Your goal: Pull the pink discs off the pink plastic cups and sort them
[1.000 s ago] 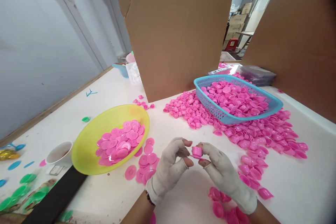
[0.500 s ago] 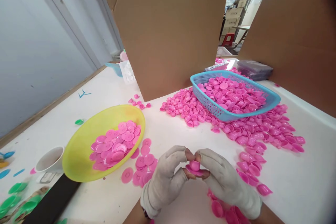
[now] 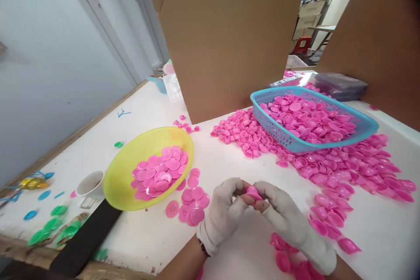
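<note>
Both hands wear white gloves with bare fingertips and meet low in the middle of the head view. Between them is a small pink toy cup on a saucer (image 3: pixel 253 192), tilted and partly covered by fingers. My left hand (image 3: pixel 226 210) pinches it from the left side, thumb beneath. My right hand (image 3: pixel 287 214) grips it from the right, its thumb also under the saucer. Loose pink saucers (image 3: pixel 193 201) lie left of my left hand. Several pink cups (image 3: pixel 284 260) rest on the table below my right hand.
A yellow bowl (image 3: pixel 114 175) holds pink saucers at left. The blue basket (image 3: pixel 305 145), full of pink pieces, sits on a wide pile of pink cups (image 3: pixel 249 140). Cardboard sheets (image 3: pixel 229 43) stand behind. A white cup (image 3: pixel 90 183), a black bar (image 3: pixel 88 240) and green pieces (image 3: pixel 52 224) lie left.
The view has shifted left, so most things appear further right. The cup and saucer have tipped between my fingers, and the saucer's underside now shows less clearly.
</note>
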A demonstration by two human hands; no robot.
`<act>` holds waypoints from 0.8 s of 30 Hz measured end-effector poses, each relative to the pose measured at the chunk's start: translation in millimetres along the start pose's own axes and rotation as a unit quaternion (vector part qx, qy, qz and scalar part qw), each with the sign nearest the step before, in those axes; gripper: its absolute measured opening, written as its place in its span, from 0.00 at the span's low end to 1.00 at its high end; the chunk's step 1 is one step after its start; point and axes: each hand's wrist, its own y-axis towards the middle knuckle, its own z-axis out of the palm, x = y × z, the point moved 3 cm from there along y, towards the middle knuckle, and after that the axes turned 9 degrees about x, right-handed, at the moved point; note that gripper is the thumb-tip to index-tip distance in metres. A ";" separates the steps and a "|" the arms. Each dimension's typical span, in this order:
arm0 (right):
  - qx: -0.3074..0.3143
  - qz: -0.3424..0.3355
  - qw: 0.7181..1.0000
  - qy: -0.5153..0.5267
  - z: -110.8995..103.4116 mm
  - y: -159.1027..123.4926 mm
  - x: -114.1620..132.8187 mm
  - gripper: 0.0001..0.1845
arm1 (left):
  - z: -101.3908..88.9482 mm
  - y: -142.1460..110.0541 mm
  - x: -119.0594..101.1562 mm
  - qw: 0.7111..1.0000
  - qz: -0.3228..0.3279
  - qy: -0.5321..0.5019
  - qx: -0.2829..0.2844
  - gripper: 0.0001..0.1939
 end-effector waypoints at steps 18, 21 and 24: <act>-0.152 0.058 0.982 -0.095 -67.4 59.5 -47.9 0.13 | -49.9 29.1 63.2 0.869 -0.207 0.450 -0.001 0.14; -0.133 0.089 0.960 -0.232 -51.3 77.4 -68.0 0.14 | -34.3 32.7 58.8 0.894 -0.182 0.409 0.003 0.12; -0.142 0.115 0.953 -0.243 -44.2 85.0 -81.1 0.11 | -29.4 30.4 53.7 0.923 -0.167 0.346 -0.010 0.12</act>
